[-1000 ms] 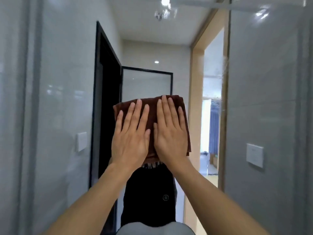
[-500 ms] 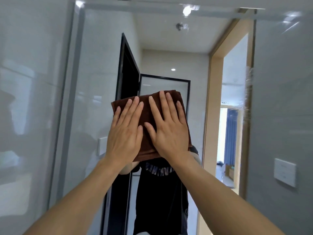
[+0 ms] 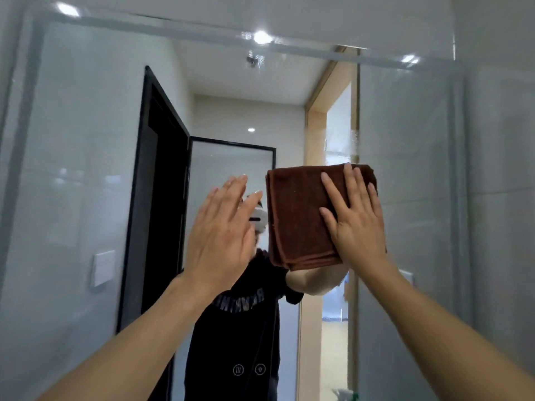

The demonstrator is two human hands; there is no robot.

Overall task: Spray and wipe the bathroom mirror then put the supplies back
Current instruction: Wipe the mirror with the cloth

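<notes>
Against the mirror [image 3: 95, 157], right of centre, a folded brown cloth [image 3: 301, 215] lies flat on the glass. The right hand [image 3: 357, 224] presses it there with fingers [image 3: 351, 183] straight and spread, the palm covering the cloth's right half and the fingertips reaching its top edge. Nothing is curled round the cloth; the hand only pushes on it. The cloth's left edge and its stacked lower hem show clear of the hand.

The left hand [image 3: 221, 227] is off the cloth, just beside its left edge, raised with fingers straight and close together. It holds nothing. Whether it touches the glass cannot be told; it looks slightly blurred.

A patch of fine mist or droplets [image 3: 348, 140] clouds the glass just above the cloth's top right corner.

The mirror reflects a person in a black top [image 3: 240, 337] with pale lettering, partly hidden behind the hands and cloth. Also reflected are a black-framed door [image 3: 162, 198] on the left, a white wall switch [image 3: 103, 267] beside it, a wood-trimmed doorway [image 3: 315, 134] on the right, and ceiling lights [image 3: 260, 37].
</notes>
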